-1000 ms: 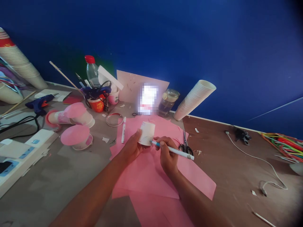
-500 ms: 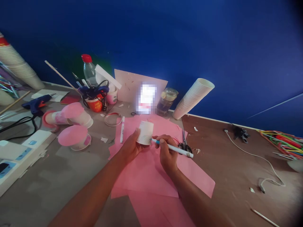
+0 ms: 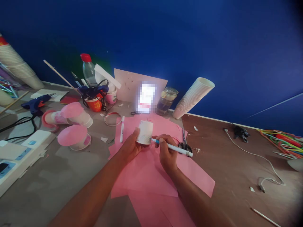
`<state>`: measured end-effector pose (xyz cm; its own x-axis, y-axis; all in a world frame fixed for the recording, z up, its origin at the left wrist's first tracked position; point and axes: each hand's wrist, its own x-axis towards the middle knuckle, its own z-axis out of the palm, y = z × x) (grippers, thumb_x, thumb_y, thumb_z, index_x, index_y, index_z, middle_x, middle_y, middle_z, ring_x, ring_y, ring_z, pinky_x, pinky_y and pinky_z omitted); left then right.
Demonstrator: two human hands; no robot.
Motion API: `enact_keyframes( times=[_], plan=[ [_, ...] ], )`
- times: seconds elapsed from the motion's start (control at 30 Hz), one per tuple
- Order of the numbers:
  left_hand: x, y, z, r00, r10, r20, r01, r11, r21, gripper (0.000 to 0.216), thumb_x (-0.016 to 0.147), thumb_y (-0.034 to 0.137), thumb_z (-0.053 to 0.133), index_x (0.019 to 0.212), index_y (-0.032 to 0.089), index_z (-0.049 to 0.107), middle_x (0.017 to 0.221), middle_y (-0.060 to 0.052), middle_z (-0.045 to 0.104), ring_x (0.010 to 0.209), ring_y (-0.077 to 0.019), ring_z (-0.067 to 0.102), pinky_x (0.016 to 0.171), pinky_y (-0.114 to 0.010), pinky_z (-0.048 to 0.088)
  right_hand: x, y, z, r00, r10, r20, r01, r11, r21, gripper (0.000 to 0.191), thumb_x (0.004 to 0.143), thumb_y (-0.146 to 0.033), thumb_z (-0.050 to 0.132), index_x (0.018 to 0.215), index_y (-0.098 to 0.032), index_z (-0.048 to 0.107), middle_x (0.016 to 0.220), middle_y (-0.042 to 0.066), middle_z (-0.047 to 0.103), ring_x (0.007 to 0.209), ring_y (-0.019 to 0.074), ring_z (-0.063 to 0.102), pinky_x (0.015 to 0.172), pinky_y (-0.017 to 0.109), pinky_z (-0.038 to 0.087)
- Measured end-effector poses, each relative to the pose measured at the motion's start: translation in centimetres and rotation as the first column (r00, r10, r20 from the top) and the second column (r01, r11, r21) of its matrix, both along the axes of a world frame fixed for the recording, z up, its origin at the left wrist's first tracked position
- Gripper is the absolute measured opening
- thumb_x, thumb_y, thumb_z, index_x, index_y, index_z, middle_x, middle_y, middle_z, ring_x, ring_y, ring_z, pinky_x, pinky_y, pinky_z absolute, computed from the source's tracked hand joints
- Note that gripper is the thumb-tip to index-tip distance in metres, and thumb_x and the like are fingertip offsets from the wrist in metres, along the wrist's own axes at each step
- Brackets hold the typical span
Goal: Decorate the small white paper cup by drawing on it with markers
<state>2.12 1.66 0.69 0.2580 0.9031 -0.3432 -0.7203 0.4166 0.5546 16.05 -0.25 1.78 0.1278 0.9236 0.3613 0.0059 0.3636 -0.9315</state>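
My left hand (image 3: 133, 143) grips a small white paper cup (image 3: 145, 130) at its left side and bottom. Faint pen lines show on the cup's wall. In my right hand (image 3: 167, 153) is a white marker (image 3: 178, 149) with a blue collar, its tip at the cup's lower right edge. Beneath both hands lie overlapping sheets of pink paper (image 3: 146, 176). Black-handled scissors (image 3: 184, 145) rest on the paper just beyond my right hand. A second white marker (image 3: 122, 129) lies left of the cup.
Behind stand a bright, blurred screen (image 3: 147, 97), a glass jar (image 3: 167, 100) and a leaning stack of paper cups (image 3: 194, 97). At left are pink-and-white cup pieces (image 3: 73, 136), a blue glue gun (image 3: 35, 105) and a power strip (image 3: 26, 146). A white cable (image 3: 252, 148) lies at right.
Both hands keep nearly the same place, cup and marker still held. The marker's rear end has shifted very slightly left and up; the view has moved a little.
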Motion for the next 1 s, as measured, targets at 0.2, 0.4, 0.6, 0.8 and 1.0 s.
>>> enact_keyframes(
  times=[0.2, 0.4, 0.6, 0.8, 1.0],
  plan=[
    [0.05, -0.02, 0.08, 1.000, 0.023, -0.016, -0.023, 0.999, -0.023, 0.039, 0.089, 0.048, 0.055, 0.102, 0.013, 0.065, 0.089, -0.009, 0.072, 0.073, -0.0167, 0.067, 0.066, -0.028, 0.055, 0.09, 0.11, -0.25, 0.999, -0.035, -0.036, 0.033, 0.997, -0.063, 0.020, 0.089, -0.031, 0.051, 0.074, -0.020, 0.059, 0.062, -0.002, 0.055, 0.058, 0.0125, 0.053, 0.056, 0.027, 0.045],
    [-0.07, -0.02, 0.21, 1.000, 0.003, -0.002, -0.004, 0.999, -0.046, 0.043, 0.093, 0.048, 0.046, 0.105, 0.011, 0.064, 0.088, -0.011, 0.072, 0.074, -0.0179, 0.067, 0.066, -0.030, 0.055, 0.07, -0.06, -0.34, 0.997, 0.020, -0.075, -0.025, 0.998, -0.055, 0.019, 0.088, -0.030, 0.052, 0.075, -0.020, 0.061, 0.062, -0.003, 0.054, 0.058, 0.0128, 0.053, 0.056, 0.027, 0.045],
    [-0.11, -0.03, 0.06, 1.000, -0.002, -0.009, 0.002, 0.999, -0.036, 0.043, 0.093, 0.049, 0.046, 0.106, 0.011, 0.064, 0.089, -0.011, 0.072, 0.076, -0.0185, 0.067, 0.066, -0.029, 0.054, -0.03, -0.16, -0.04, 0.999, 0.034, -0.012, -0.034, 0.999, -0.021, 0.021, 0.088, -0.030, 0.051, 0.073, -0.020, 0.060, 0.060, -0.003, 0.053, 0.061, 0.0139, 0.055, 0.061, 0.030, 0.048],
    [-0.08, -0.06, 0.16, 1.000, 0.010, 0.001, -0.010, 0.999, -0.036, 0.041, 0.092, 0.048, 0.050, 0.103, 0.013, 0.065, 0.088, -0.009, 0.071, 0.073, -0.0170, 0.067, 0.067, -0.030, 0.055, -0.05, 0.20, -0.49, 0.997, -0.032, -0.064, 0.025, 0.994, -0.110, 0.020, 0.088, -0.032, 0.052, 0.074, -0.019, 0.059, 0.061, -0.003, 0.054, 0.058, 0.0124, 0.054, 0.056, 0.027, 0.045],
    [0.01, -0.02, 0.44, 1.000, 0.014, 0.012, -0.013, 0.999, -0.050, 0.042, 0.093, 0.048, 0.046, 0.105, 0.012, 0.064, 0.086, -0.010, 0.071, 0.072, -0.0174, 0.066, 0.065, -0.030, 0.055, 0.03, 0.20, -0.77, 0.987, -0.006, -0.163, -0.014, 0.992, -0.124, 0.020, 0.087, -0.032, 0.052, 0.074, -0.019, 0.059, 0.062, -0.003, 0.052, 0.056, 0.0111, 0.050, 0.055, 0.027, 0.043]
  ],
)
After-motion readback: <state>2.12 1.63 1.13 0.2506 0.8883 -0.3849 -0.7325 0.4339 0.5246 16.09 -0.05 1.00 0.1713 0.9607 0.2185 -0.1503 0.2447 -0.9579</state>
